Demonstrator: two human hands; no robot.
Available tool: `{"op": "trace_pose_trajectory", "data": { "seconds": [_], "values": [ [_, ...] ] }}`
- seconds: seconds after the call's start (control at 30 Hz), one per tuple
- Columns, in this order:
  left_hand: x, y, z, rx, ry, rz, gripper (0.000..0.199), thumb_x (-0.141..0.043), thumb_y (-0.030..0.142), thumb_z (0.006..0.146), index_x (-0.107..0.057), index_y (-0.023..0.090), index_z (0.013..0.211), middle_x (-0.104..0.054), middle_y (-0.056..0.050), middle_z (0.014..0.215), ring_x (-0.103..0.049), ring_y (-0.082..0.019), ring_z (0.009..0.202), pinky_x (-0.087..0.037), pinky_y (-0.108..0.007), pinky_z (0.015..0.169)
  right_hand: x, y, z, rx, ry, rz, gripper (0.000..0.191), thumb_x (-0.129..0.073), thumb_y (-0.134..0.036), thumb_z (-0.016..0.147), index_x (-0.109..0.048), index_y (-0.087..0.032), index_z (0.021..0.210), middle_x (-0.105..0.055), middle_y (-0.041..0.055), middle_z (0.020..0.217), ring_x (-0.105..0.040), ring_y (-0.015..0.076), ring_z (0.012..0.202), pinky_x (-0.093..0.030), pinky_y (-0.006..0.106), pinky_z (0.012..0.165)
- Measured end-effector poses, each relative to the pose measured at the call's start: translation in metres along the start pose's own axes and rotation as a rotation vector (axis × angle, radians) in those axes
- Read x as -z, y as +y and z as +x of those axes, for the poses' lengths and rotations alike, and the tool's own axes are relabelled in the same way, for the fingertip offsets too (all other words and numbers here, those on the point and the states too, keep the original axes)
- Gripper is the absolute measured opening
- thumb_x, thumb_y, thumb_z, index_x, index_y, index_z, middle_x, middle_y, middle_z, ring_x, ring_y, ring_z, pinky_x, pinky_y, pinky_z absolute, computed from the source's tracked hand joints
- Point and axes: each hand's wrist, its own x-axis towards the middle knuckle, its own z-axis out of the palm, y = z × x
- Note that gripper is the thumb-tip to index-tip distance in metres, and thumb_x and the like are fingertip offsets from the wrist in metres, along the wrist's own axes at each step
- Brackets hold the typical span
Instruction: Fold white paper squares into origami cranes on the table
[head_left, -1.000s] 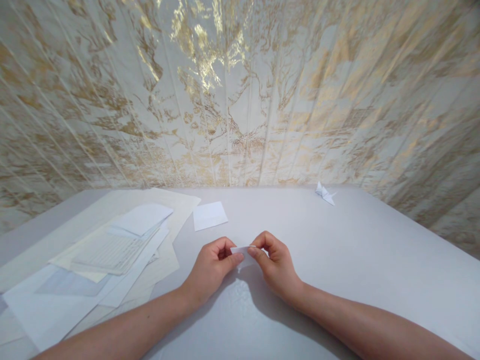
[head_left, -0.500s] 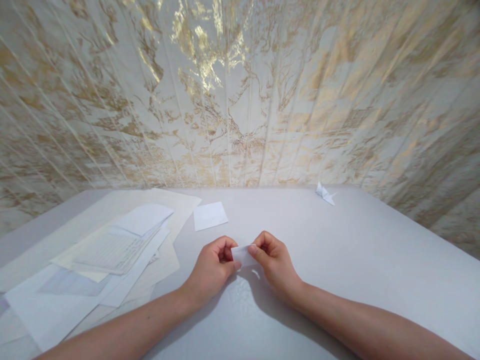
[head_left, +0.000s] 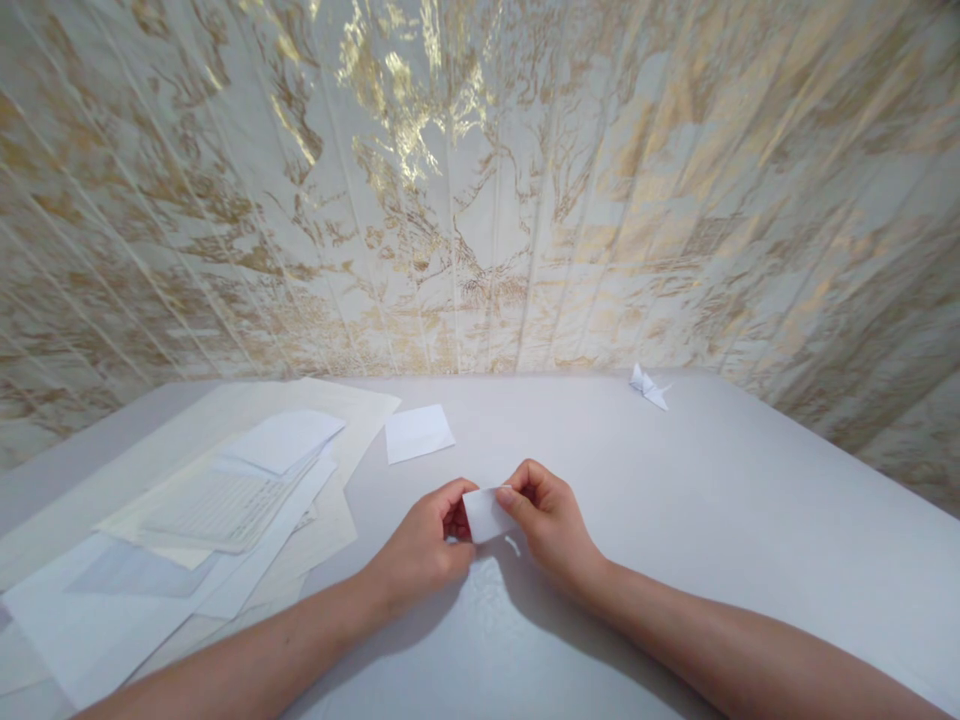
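A small piece of white paper [head_left: 486,516], apparently folded, is held up just above the table between my two hands. My right hand [head_left: 549,515] pinches its right side, thumb in front and fingers behind. On its left edge is my left hand [head_left: 435,535], with curled fingers at the back and the thumb at the lower left corner. How many layers the paper has cannot be made out. Behind my hands, a flat white square of paper [head_left: 418,434] lies on the table.
A white paper crane [head_left: 649,387] sits at the back right of the table [head_left: 712,500]. Overlapping sheets and envelopes, one with lined writing [head_left: 217,508], cover the left side. A gold-patterned wall [head_left: 480,200] rises behind the table.
My left thumb has slid off the front of the paper to its lower edge, baring more of the sheet. My right hand keeps its pinch; the other things stay put.
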Motion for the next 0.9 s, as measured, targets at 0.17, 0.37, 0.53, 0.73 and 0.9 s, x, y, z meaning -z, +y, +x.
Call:
{"op": "trace_pose_trajectory", "data": {
  "seconds": [0.17, 0.37, 0.53, 0.73, 0.9],
  "values": [
    [0.003, 0.009, 0.0, 0.046, 0.05, 0.031, 0.016, -0.061, 0.015, 0.054, -0.051, 0.016, 0.067, -0.049, 0.005, 0.058, -0.044, -0.009, 0.053, -0.033, -0.02, 0.05, 0.001, -0.002, -0.001, 0.066, -0.063, -0.127, 0.016, -0.057, -0.025, 0.066, -0.047, -0.018, 0.055, -0.048, -0.0034, 0.052, -0.042, 0.0103, 0.051, -0.035, 0.024, 0.05],
    [0.002, 0.006, 0.001, 0.11, 0.272, -0.016, 0.021, -0.068, 0.02, 0.053, -0.047, 0.015, 0.054, -0.048, 0.007, 0.046, -0.039, -0.006, 0.045, -0.028, -0.018, 0.045, 0.001, -0.004, -0.003, 0.056, -0.154, -0.118, 0.02, -0.063, -0.032, 0.066, -0.049, -0.017, 0.063, -0.048, -0.0039, 0.056, -0.042, 0.0102, 0.054, -0.036, 0.023, 0.053],
    [-0.002, 0.002, 0.001, 0.128, 0.336, -0.273, 0.023, -0.07, 0.02, 0.053, -0.048, 0.015, 0.056, -0.056, 0.005, 0.049, -0.048, -0.007, 0.048, -0.036, -0.018, 0.05, -0.003, 0.004, -0.003, -0.078, -0.291, -0.06, 0.028, -0.065, -0.04, 0.064, -0.051, -0.016, 0.065, -0.048, -0.0034, 0.057, -0.04, 0.0092, 0.054, -0.033, 0.022, 0.05],
    [0.001, 0.001, 0.001, 0.209, 0.31, -0.333, 0.028, -0.074, 0.029, 0.053, -0.05, 0.014, 0.056, -0.064, -0.002, 0.054, -0.059, -0.012, 0.055, -0.045, -0.022, 0.058, 0.0, 0.003, 0.002, -0.1, -0.256, -0.251, 0.021, -0.059, -0.027, 0.067, -0.045, -0.017, 0.056, -0.041, -0.0048, 0.052, -0.035, 0.008, 0.051, -0.027, 0.021, 0.048],
    [0.005, 0.003, 0.002, 0.236, 0.264, -0.272, 0.029, -0.071, 0.034, 0.058, -0.05, 0.014, 0.056, -0.06, 0.0, 0.052, -0.058, -0.012, 0.055, -0.043, -0.021, 0.056, 0.008, 0.001, 0.006, -0.034, -0.327, -0.321, 0.009, -0.053, -0.019, 0.068, -0.049, -0.015, 0.061, -0.045, -0.0025, 0.057, -0.038, 0.0097, 0.056, -0.03, 0.022, 0.052]
  ]
}}
